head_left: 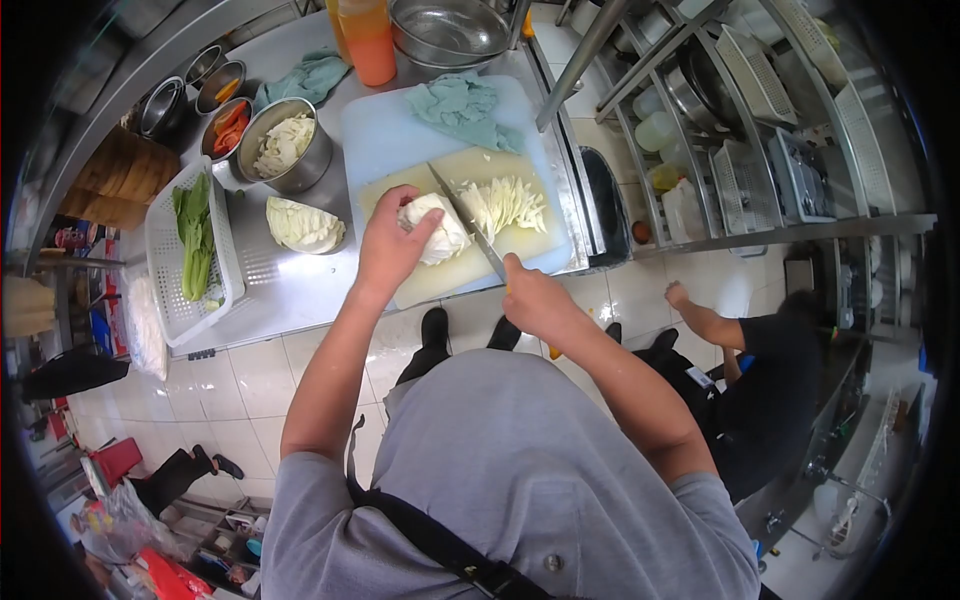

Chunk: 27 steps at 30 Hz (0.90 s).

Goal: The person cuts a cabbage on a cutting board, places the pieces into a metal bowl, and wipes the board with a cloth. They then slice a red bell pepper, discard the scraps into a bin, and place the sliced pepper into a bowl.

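Note:
On a yellowish cutting board (420, 286) lies a piece of cabbage (446, 240), with my left hand (397, 236) closed around its left side. The handle of a knife is in my right hand (536, 296). Its long blade (463, 212) points up and left, between the held piece and a pile of shredded cabbage (508, 206) on the right. Beneath the yellowish board is a larger pale blue board (372, 127), with a crumpled green cloth (462, 108) on it. Another cabbage chunk (303, 225) rests on the steel table, left of my left hand.
Left on the table stand a metal pot of cut cabbage (286, 146), a bowl of orange-red pieces (229, 127) and a white basket (231, 240) with green stalks. Orange bottles (368, 45) and a colander (448, 30) are behind. A person in black (768, 400) is at right, near shelves.

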Tool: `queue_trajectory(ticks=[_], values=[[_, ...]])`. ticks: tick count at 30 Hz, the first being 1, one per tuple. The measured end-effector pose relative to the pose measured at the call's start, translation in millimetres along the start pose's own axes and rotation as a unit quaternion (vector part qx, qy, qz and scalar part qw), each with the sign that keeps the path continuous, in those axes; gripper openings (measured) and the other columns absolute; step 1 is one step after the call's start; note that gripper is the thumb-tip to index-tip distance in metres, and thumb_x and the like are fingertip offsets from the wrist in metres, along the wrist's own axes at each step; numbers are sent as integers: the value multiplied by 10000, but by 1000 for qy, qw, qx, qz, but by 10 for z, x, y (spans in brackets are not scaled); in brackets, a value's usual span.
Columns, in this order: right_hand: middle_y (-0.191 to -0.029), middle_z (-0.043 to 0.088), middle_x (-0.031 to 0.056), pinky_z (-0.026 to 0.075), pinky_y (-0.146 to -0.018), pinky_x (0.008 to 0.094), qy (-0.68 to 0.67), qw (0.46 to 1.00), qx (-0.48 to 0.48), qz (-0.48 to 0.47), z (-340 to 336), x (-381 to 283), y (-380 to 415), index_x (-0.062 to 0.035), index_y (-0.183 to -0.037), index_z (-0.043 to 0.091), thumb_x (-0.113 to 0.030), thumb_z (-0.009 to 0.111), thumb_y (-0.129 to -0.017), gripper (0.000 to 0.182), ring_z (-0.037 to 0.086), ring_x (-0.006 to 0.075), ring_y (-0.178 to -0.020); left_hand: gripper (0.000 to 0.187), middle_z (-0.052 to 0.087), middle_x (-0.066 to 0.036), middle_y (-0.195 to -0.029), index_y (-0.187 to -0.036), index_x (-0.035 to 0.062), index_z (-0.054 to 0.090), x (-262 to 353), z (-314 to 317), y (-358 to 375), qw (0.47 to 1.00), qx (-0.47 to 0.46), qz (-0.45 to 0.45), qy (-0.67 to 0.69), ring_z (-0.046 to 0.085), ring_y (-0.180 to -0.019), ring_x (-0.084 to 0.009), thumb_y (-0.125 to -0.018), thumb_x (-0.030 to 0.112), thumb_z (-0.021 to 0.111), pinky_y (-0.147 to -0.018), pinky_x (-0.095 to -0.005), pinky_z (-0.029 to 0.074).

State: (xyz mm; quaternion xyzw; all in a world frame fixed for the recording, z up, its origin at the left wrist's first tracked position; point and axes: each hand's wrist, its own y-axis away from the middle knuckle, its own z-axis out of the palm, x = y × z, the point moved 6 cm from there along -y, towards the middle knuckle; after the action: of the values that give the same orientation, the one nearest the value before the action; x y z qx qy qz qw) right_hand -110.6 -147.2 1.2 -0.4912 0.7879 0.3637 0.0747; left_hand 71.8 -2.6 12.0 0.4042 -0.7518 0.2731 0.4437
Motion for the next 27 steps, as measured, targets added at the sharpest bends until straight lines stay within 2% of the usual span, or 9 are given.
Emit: queue_trajectory(ticks=[2, 4, 7, 11, 13, 16, 22, 24, 27], values=[[-870, 680, 351, 535, -836, 581, -3, 1000, 1, 5, -3, 5, 4, 69, -1138, 426, -34, 575, -865, 329, 677, 523, -905, 413, 686, -210, -1156, -1234, -4, 625, 53, 110, 41, 1000, 7, 20, -15, 675, -1085, -369, -960, 281, 741, -954, -408, 524], [-864, 680, 348, 535, -835, 581, -5, 1000, 2, 11, -11, 20, 15, 69, -1139, 425, -33, 573, -867, 327, 677, 523, -905, 395, 659, -205, -1139, -1212, -3, 618, 133, 220, 97, 987, 56, 125, -89, 646, -1067, -402, -942, 254, 745, -933, -449, 522], [-847, 681, 335, 538, -818, 580, -4, 1000, 4, 8, -55, -8, 85, 66, -1135, 425, -34, 575, -877, 315, 684, 513, -891, 368, 639, -199, -1128, -1215, 1, 608, 86, 274, 137, 984, 85, 133, -79, 621, -1063, -419, -936, 211, 726, -926, -479, 515], [-793, 677, 308, 544, -754, 586, 19, 999, 41, -18, -275, -200, 365, 59, -1118, 435, -14, 556, -876, 280, 687, 505, -809, 327, 642, -194, -1117, -1206, 10, 608, 134, 279, 167, 978, 92, 177, -66, 623, -1057, -409, -936, 169, 702, -909, -479, 519], [-761, 675, 300, 548, -724, 590, 28, 997, 65, -31, -400, -300, 467, 60, -1101, 443, 4, 535, -866, 258, 686, 509, -764, 289, 640, -179, -1087, -1170, 27, 619, 222, 255, 155, 958, 116, 240, -110, 632, -1016, -386, -910, 128, 695, -850, -468, 534], [-754, 673, 293, 555, -703, 577, 43, 996, 64, -45, -495, -419, 585, 59, -1112, 447, 14, 548, -854, 281, 692, 494, -742, 270, 639, -155, -1066, -1129, 42, 629, 232, 257, 105, 946, 113, 274, -129, 640, -968, -364, -876, 101, 699, -785, -451, 548], [-759, 663, 293, 539, -702, 587, 51, 996, 44, -52, -527, -486, 732, 57, -1105, 442, 9, 564, -848, 289, 668, 508, -730, 252, 648, -138, -1030, -1090, 47, 631, 281, 260, 43, 943, 96, 288, -138, 642, -932, -356, -847, 81, 686, -754, -448, 553], [-764, 678, 279, 567, -701, 546, 60, 997, 29, -41, -555, -518, 789, 68, -1112, 455, 32, 586, -819, 323, 697, 482, -751, 250, 650, -140, -1027, -1088, 48, 631, 269, 266, 37, 946, 92, 279, -134, 640, -933, -357, -846, 79, 683, -754, -450, 552], [-774, 679, 282, 567, -712, 546, 73, 997, 1, -17, -587, -540, 870, 68, -1099, 452, 35, 579, -823, 306, 698, 485, -766, 245, 653, -143, -1029, -1084, 48, 632, 262, 266, 27, 949, 90, 274, -125, 639, -938, -359, -845, 74, 679, -758, -454, 550]])
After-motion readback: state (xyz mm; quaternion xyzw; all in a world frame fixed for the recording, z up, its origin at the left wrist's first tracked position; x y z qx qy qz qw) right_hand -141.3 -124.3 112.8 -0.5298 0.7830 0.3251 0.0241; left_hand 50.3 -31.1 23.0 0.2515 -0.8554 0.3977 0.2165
